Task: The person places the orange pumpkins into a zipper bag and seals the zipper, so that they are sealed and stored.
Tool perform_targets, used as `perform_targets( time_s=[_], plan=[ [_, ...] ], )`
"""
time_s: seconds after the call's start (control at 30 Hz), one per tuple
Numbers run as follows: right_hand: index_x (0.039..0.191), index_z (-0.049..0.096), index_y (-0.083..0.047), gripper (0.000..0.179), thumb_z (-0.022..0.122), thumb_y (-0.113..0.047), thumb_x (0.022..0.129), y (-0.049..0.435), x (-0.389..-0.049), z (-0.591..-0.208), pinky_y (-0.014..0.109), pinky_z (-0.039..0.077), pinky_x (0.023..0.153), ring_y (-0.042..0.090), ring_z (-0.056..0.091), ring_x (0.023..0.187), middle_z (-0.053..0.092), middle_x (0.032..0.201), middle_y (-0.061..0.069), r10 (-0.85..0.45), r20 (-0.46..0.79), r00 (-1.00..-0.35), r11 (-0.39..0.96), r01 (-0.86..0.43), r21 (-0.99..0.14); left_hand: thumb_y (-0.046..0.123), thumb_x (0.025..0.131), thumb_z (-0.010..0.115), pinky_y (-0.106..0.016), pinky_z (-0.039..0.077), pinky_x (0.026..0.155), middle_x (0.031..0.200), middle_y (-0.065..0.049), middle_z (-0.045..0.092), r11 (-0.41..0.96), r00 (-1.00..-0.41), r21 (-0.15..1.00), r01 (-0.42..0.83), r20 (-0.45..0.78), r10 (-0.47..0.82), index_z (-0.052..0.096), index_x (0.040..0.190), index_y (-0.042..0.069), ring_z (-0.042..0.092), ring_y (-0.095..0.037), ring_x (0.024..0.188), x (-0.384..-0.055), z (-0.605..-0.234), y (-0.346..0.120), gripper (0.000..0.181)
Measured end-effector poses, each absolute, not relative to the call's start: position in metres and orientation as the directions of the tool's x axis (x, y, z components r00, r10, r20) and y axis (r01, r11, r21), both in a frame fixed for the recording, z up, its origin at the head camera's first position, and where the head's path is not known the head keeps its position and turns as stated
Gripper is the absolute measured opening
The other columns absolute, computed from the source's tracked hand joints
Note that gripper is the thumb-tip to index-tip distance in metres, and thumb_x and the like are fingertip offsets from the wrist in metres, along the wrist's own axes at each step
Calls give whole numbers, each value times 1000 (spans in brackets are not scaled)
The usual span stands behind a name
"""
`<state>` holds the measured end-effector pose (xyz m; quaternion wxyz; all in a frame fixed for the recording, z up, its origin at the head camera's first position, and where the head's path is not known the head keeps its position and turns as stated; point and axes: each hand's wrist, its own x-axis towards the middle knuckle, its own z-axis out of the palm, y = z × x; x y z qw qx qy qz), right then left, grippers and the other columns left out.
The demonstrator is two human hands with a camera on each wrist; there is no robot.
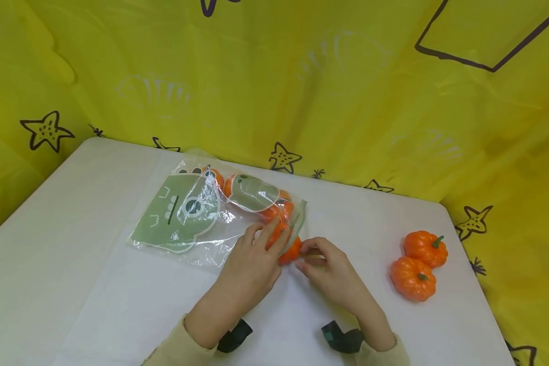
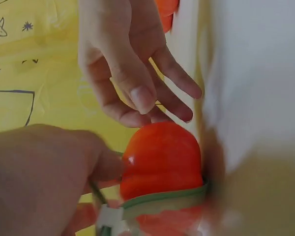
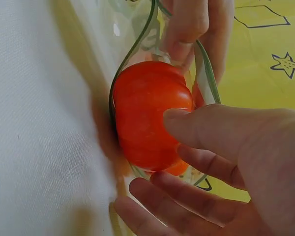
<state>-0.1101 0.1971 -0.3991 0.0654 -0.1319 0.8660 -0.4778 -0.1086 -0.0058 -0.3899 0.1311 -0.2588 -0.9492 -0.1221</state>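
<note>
A clear zip bag (image 1: 233, 234) printed with green cartoon shapes lies on the table with several orange toy pumpkins inside. One pumpkin (image 3: 150, 113) pokes out of its green-edged mouth, toward my right hand. My left hand (image 1: 251, 264) is over the bag's mouth end, its fingers at that pumpkin; in the left wrist view its thumb and fingers pinch the green edge (image 2: 162, 196). Beside the protruding pumpkin is my right hand (image 1: 331, 277), fingers loosely bent and parted. The right thumb (image 3: 179, 120) overlaps the pumpkin in the right wrist view.
Two orange toy pumpkins with green stems, one (image 1: 425, 249) behind the other (image 1: 413, 278), sit at the right of the white table (image 1: 96, 284). A yellow cloth (image 1: 256, 91) with drawn starfish hangs along the back and sides. Dark straps (image 1: 343, 338) show by both wrists.
</note>
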Motion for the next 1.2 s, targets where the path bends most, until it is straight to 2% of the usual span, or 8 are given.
perform_targets(
  time_s=[0.1, 0.23, 0.37, 0.47, 0.6, 0.73, 0.97, 1.2],
  plan=[
    [115, 62, -8, 31, 73, -4, 87, 197, -111, -400, 32, 58, 89, 25, 66, 105, 65, 114, 9, -326, 43, -945, 499, -211, -841, 26, 90, 69, -55, 41, 110, 154, -13, 43, 837, -851, 200, 509, 261, 455, 50, 145, 11, 40, -39, 139, -109, -390, -4, 60],
    [115, 65, -10, 31, 70, 2, 87, 196, -112, -401, 35, 58, 89, 22, 63, 107, 64, 116, 5, -376, 101, -921, 489, -290, -822, 20, 95, 63, -65, 31, 113, 160, -16, 32, 824, -882, 317, 469, 213, 420, 46, 146, 4, 27, -40, 149, -105, -391, 6, 57],
    [113, 68, -14, 31, 68, 4, 87, 195, -111, -401, 36, 58, 89, 18, 62, 109, 62, 119, 0, -400, 121, -908, 493, -324, -807, 14, 94, 61, -66, 31, 112, 159, -20, 32, 809, -894, 387, 443, 265, 362, 45, 144, -2, 27, -40, 149, -99, -395, 15, 55],
    [112, 68, -14, 30, 67, 3, 88, 196, -111, -400, 36, 58, 90, 19, 62, 110, 62, 120, 0, -411, 112, -905, 499, -326, -803, 17, 92, 65, -66, 35, 110, 155, -21, 39, 839, -889, 332, 431, 318, 331, 45, 144, 0, 32, -40, 146, -97, -396, 17, 58],
    [114, 68, -12, 27, 67, 1, 90, 196, -112, -398, 35, 58, 91, 20, 62, 111, 63, 121, 0, -405, 54, -913, 525, -281, -803, 24, 86, 71, -65, 39, 108, 151, -25, 42, 898, -900, 205, 388, 292, 322, 45, 145, -1, 38, -44, 142, -97, -395, 10, 69],
    [116, 69, -13, 27, 67, -3, 91, 195, -112, -397, 32, 57, 91, 19, 62, 112, 64, 123, -1, -403, 5, -915, 544, -244, -803, 23, 84, 74, -66, 37, 109, 156, -30, 32, 916, -927, 193, 352, 204, 314, 40, 146, -5, 34, -47, 143, -99, -396, 1, 76],
    [120, 62, -10, 31, 70, -6, 90, 191, -112, -400, 30, 57, 91, 23, 64, 111, 65, 121, 4, -393, 1, -919, 507, -218, -834, 9, 82, 76, -67, 35, 109, 158, -33, 23, 884, -939, 318, 344, 119, 323, 33, 147, -10, 27, -51, 145, -101, -396, 3, 80],
    [137, 44, -11, 62, 78, -16, 85, 179, -111, -403, 34, 55, 96, 22, 65, 111, 57, 135, 9, -244, -79, -967, 506, -57, -861, -2, 85, 66, -67, 27, 114, 160, -31, 19, 808, -929, 479, 343, 49, 366, 27, 150, -10, 16, -50, 149, -98, -389, 12, 76]
  ],
)
